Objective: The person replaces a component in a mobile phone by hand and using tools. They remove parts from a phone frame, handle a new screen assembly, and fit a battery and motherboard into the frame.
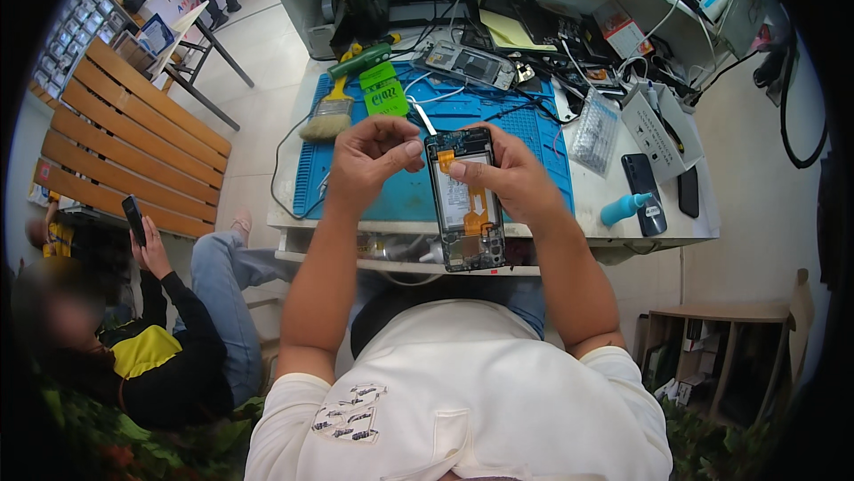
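Hands: right hand (pixel 507 174) grips one opened phone (pixel 464 201), left hand (pixel 369 156) pinches one tweezers (pixel 425 119).

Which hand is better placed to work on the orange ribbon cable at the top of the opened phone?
Left, probably. The left hand pinches a thin tool beside the orange cable, while the right hand grips the opened phone.

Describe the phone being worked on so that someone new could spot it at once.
Start at the blue work mat on the white bench. Just in front of it, the right hand holds an opened phone upright. Unlike the closed dark phone lying rightward, its back is off, showing orange ribbon cable.
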Demonstrator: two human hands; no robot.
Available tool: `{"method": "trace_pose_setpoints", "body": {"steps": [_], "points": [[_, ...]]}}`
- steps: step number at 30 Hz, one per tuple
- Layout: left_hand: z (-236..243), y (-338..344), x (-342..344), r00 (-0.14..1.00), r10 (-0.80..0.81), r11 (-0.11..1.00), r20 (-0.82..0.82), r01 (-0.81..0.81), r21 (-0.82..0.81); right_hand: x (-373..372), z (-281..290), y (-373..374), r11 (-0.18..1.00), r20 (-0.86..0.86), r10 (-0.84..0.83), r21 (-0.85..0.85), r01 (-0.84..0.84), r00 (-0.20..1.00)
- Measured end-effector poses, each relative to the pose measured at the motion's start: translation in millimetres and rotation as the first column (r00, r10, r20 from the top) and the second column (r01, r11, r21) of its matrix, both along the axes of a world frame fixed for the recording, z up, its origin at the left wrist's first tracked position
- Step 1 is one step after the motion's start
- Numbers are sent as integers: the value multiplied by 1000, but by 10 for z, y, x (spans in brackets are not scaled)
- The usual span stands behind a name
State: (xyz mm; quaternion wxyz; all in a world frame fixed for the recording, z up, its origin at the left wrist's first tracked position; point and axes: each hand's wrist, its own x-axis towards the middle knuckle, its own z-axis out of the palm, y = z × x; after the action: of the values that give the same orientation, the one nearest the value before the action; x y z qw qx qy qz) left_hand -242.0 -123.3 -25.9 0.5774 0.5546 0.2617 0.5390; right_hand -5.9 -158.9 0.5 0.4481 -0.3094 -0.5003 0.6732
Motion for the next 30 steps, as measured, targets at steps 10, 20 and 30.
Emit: {"method": "trace_pose_setpoints", "body": {"steps": [10, 20, 30], "points": [[145, -50, -81, 968, 82, 961, -236, -14, 275, -43, 26, -17, 1000, 21, 1, -20, 0, 1000], [259, -53, -97, 922, 53, 972, -384, 41, 233, -19, -35, 34, 999, 125, 37, -7, -37, 991], [385, -7, -40, 862, 2, 1000, -506, 11, 23, -65, -118, 67, 1000, 150, 19, 5, -20, 989]]}}
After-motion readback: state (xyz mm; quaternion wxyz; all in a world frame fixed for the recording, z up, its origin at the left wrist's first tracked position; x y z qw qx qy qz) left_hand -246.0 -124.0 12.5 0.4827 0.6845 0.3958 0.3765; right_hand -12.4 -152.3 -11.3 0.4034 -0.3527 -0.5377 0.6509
